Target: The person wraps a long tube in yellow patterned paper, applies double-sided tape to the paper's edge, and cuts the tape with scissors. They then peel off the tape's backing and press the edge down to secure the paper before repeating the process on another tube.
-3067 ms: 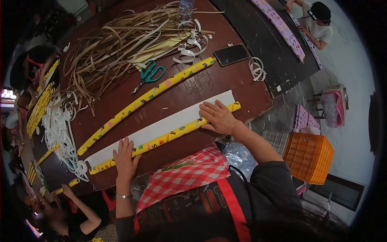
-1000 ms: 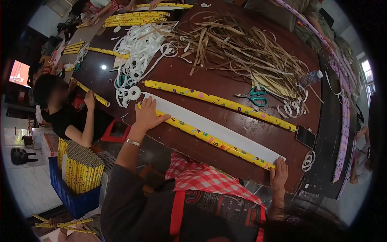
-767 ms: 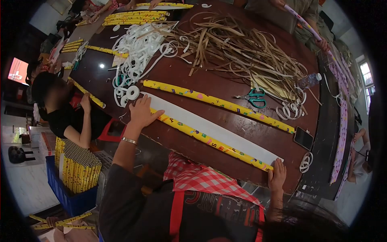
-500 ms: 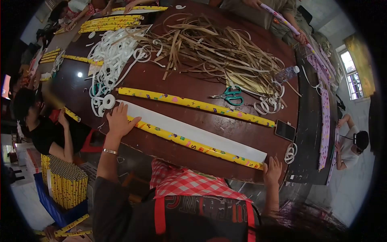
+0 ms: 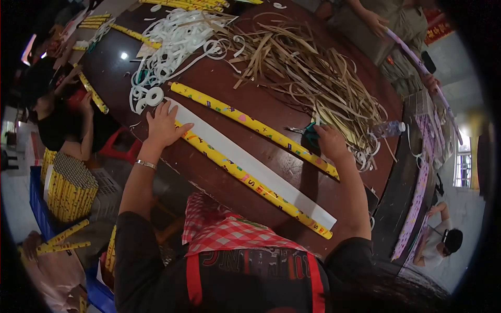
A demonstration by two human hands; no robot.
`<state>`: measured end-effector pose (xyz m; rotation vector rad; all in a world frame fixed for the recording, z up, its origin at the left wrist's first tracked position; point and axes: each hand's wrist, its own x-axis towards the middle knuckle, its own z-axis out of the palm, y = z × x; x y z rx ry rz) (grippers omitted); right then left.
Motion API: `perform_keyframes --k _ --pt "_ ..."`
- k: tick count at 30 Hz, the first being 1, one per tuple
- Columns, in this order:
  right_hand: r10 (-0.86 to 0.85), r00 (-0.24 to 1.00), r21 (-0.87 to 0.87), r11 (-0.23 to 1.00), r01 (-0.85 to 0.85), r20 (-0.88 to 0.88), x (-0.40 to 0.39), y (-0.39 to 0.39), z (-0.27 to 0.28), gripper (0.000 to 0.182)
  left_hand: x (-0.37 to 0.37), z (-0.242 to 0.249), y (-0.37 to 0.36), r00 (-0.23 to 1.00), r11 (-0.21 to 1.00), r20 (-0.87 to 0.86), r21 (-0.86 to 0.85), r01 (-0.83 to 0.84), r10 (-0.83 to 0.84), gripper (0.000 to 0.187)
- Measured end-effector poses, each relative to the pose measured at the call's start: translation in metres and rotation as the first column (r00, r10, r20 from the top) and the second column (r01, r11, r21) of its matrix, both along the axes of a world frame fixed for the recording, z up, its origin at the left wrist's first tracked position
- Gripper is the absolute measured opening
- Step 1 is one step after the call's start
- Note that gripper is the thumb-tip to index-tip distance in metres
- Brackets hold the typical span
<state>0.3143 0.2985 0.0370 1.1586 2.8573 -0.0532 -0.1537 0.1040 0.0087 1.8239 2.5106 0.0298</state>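
Observation:
My left hand (image 5: 163,125) lies with its fingers spread over the left end of a yellow patterned roll of wrapping paper (image 5: 250,181), whose white underside (image 5: 271,177) is partly unrolled along the far side. My right hand (image 5: 332,142) has its fingers closed around the teal handles of a pair of scissors (image 5: 310,131), which still lie low over the table. The blades point left. Between the hands and the paper strips, a second yellow roll (image 5: 250,125) rests on the table, its right end beside my right wrist.
White strips (image 5: 177,39) and brown paper strips (image 5: 308,68) heap at the back. A tape roll (image 5: 154,96) sits near my left hand, and a plastic bottle (image 5: 389,129) lies at the right. Other people work around the table (image 5: 229,94). Yellow rolls (image 5: 70,188) stand in a blue crate.
My right hand has left the right end of the near roll, reached forward and closed on the scissors. My left hand stays on the roll. The view has turned and shifted.

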Motion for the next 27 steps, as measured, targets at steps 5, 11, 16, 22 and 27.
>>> perform_keyframes --k 5,11,16,22,27 --pt "0.023 0.993 -0.108 0.994 -0.01 0.12 -0.005 0.02 0.002 0.049 -0.003 -0.005 0.0 1.0 1.0 -0.005 0.021 0.015 -0.015 0.085" --pt "0.026 0.994 -0.094 0.995 -0.016 0.103 0.002 0.023 -0.008 0.062 -0.006 -0.003 -0.001 0.997 0.995 -0.025 0.075 0.072 -0.07 0.083" --pt "-0.063 0.974 -0.197 0.975 0.107 0.219 -0.013 0.016 0.015 0.072 -0.013 -0.002 0.0 0.984 0.976 0.007 0.13 0.174 -0.176 0.083" --pt "0.01 0.937 -0.06 0.998 0.012 0.35 -0.045 0.012 0.04 0.065 -0.018 -0.001 -0.002 0.955 0.965 0.223 0.22 0.146 -0.196 0.079" --pt "-0.127 0.956 -0.182 0.967 0.179 0.265 -0.074 0.011 0.065 0.072 -0.033 0.005 -0.006 0.874 0.964 0.412 0.168 0.205 -0.258 0.07"
